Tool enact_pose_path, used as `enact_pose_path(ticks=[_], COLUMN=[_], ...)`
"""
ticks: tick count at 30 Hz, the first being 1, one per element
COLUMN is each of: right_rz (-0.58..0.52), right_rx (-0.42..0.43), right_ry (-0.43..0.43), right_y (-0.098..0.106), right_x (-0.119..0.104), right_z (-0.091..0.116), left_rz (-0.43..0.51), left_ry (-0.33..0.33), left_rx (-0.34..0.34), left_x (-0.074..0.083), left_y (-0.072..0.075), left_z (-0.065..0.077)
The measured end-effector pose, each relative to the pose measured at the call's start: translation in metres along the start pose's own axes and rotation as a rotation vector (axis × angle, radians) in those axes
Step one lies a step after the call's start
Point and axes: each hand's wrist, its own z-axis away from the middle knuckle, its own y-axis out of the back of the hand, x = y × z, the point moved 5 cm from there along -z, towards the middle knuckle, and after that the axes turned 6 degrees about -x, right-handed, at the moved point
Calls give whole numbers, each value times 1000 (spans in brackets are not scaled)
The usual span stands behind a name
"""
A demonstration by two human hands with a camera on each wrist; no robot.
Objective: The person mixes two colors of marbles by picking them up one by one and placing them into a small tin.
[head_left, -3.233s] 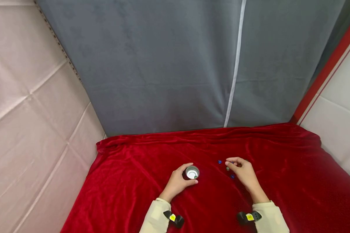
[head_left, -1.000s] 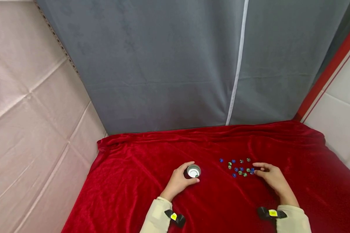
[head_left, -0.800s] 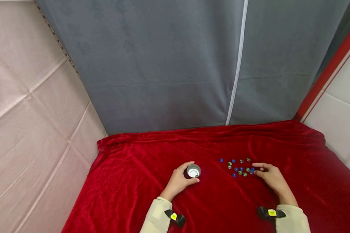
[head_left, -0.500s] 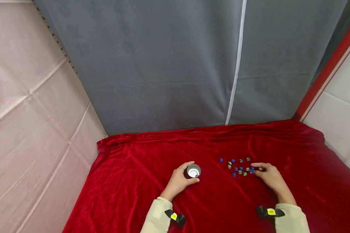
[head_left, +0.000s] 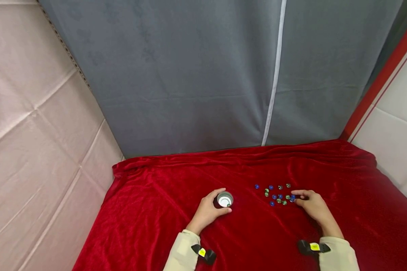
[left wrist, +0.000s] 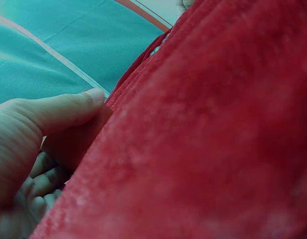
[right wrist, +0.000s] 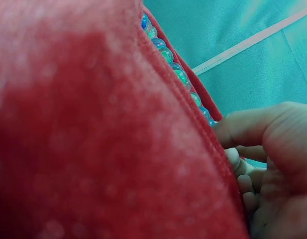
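Observation:
My left hand (head_left: pixel 205 213) grips a small round cup (head_left: pixel 224 200), dark outside and pale inside, its thumb and fingers curved round the sides. A green marble (head_left: pixel 228 205) lies at the bottom of the cup. In the left wrist view, the thumb (left wrist: pixel 68 110) lies along the brownish wall of the cup (left wrist: pixel 73 144). My right hand (head_left: pixel 314 206) rests at the right end of a group of marbles, its thumb and index finger apart beside two blue marbles (head_left: pixel 292 200). From the right wrist, several blue and green marbles (right wrist: pixel 179 74) show in a line beyond the thumb (right wrist: pixel 238 127).
A red velvet cloth (head_left: pixel 176 210) covers the table and rises in folds at the back edge. Behind it hangs a grey curtain (head_left: pixel 190 75) with a white strip. Pale panels (head_left: pixel 37 150) stand at the left and right. A lone blue marble (head_left: pixel 256 186) marks the group's left end.
Since the oldest frame my right hand has moved right, from over the marbles to their right end, uncovering several. Over the last second it has stayed nearly still. My left hand keeps hold of the cup.

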Motion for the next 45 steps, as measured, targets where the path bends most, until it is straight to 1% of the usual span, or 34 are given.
enact_pose_path(ticks=[5,12,18,24,32,39,45], right_rz=[14,14,20,22,-25,-41,-94], right_rx=[0,1,-4,7,-4,12,1], right_ry=[0,-1,-8,-9,-48,-47,-68], right_y=[0,-2,-2,-1,0,4,4], right_x=[0,-5,-7,-4,-4,-4,-4], right_z=[0,1,0,-1,0,1,3], left_rz=[10,-14,-10,-11,-2,-7,-10], left_ry=[15,-18,2,-13,-14,-21,0], left_rx=[-3,20,13,19,9,12,-1], left_x=[-1,-3,-4,-1,0,2,1], left_y=[-1,2,3,3,4,3,2], left_z=[1,2,2,1,-1,-2,-1])
